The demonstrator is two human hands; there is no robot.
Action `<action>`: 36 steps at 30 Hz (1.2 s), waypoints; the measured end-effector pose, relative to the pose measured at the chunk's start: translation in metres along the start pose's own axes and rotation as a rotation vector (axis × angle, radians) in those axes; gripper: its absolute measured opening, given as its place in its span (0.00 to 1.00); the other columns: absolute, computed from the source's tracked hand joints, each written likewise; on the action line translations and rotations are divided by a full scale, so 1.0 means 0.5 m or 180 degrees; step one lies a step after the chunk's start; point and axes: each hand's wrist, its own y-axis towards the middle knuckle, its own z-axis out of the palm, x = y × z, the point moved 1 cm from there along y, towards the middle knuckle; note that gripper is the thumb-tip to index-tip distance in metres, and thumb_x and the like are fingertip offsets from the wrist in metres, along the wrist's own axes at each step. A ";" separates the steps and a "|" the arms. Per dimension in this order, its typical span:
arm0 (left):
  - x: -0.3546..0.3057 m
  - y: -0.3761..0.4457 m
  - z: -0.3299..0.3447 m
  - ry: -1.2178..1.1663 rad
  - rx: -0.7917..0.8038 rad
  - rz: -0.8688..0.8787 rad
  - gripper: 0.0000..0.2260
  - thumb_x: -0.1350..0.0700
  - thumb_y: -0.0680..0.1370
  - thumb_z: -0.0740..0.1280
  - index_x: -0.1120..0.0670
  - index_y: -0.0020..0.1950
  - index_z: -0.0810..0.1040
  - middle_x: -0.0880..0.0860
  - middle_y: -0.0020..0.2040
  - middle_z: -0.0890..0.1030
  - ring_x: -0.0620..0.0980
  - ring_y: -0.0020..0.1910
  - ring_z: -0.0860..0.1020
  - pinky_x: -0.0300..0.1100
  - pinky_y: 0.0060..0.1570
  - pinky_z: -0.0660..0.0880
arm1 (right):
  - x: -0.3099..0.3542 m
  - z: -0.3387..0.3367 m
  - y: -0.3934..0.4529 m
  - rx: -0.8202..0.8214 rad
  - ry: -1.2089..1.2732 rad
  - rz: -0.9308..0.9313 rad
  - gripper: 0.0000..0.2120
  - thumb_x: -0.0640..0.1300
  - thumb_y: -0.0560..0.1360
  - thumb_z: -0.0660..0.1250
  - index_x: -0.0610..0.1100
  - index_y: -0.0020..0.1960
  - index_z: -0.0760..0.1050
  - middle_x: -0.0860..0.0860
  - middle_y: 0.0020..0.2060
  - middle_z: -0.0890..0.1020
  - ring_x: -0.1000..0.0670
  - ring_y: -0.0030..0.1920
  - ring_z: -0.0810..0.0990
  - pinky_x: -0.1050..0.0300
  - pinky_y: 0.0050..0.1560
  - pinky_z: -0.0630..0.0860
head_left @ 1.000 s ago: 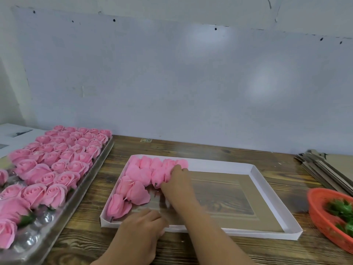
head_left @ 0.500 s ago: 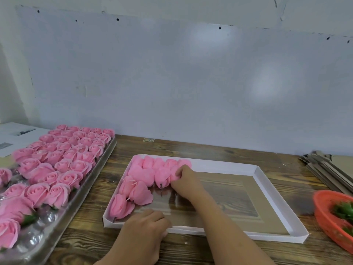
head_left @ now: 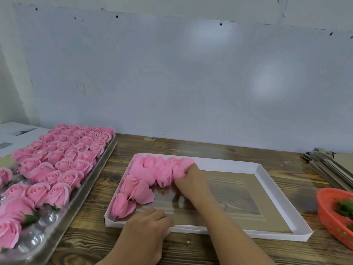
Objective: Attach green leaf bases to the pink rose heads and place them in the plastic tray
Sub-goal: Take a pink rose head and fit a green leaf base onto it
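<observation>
orange basket (head_left: 333, 213) cut by right edge, its green contents blurred, plastic tray (head_left: 57, 224) cropped left

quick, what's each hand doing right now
Left hand: fingers curled over the white box front edge.
Right hand: pinching a pink rose head.

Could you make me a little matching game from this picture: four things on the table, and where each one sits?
Things:
1. plastic tray of upright roses
2. white box lid
3. orange basket
4. stack of cardboard

Places:
A. centre, under both hands
B. far right, at the back
C. left side
D. right edge, near front

Pairs: 1-C, 2-A, 3-D, 4-B
</observation>
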 end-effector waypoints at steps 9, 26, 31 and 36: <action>-0.009 0.004 -0.011 -0.0644 -0.0197 -0.0646 0.05 0.49 0.74 0.72 0.41 0.50 0.83 0.34 0.47 0.78 0.32 0.47 0.76 0.27 0.48 0.73 | -0.058 -0.134 -0.078 0.0581 0.2725 0.1029 0.06 0.30 0.72 0.69 0.37 0.47 0.77 0.40 0.45 0.84 0.49 0.40 0.82 0.56 0.47 0.83; -0.144 0.193 0.001 -0.3767 -0.0527 -0.1717 0.07 0.54 0.76 0.75 0.53 0.51 0.81 0.48 0.44 0.84 0.41 0.44 0.82 0.32 0.42 0.76 | -0.056 -0.136 -0.168 0.0749 0.4130 0.0235 0.12 0.36 0.63 0.79 0.36 0.45 0.83 0.34 0.51 0.83 0.43 0.51 0.85 0.56 0.48 0.82; -0.122 0.187 -0.001 -0.4522 -0.0372 -0.1587 0.11 0.53 0.69 0.75 0.57 0.47 0.82 0.50 0.43 0.85 0.42 0.44 0.83 0.33 0.44 0.79 | -0.048 -0.136 -0.176 0.1294 0.4263 0.0172 0.18 0.37 0.72 0.72 0.34 0.60 0.79 0.34 0.61 0.79 0.40 0.64 0.78 0.52 0.61 0.78; -0.114 0.170 0.002 -0.4965 -0.0233 -0.1642 0.13 0.48 0.64 0.78 0.50 0.46 0.86 0.56 0.55 0.85 0.50 0.52 0.84 0.48 0.54 0.82 | -0.046 -0.140 -0.181 0.1753 0.4555 0.0592 0.16 0.37 0.72 0.70 0.35 0.59 0.81 0.39 0.52 0.82 0.49 0.46 0.84 0.60 0.46 0.81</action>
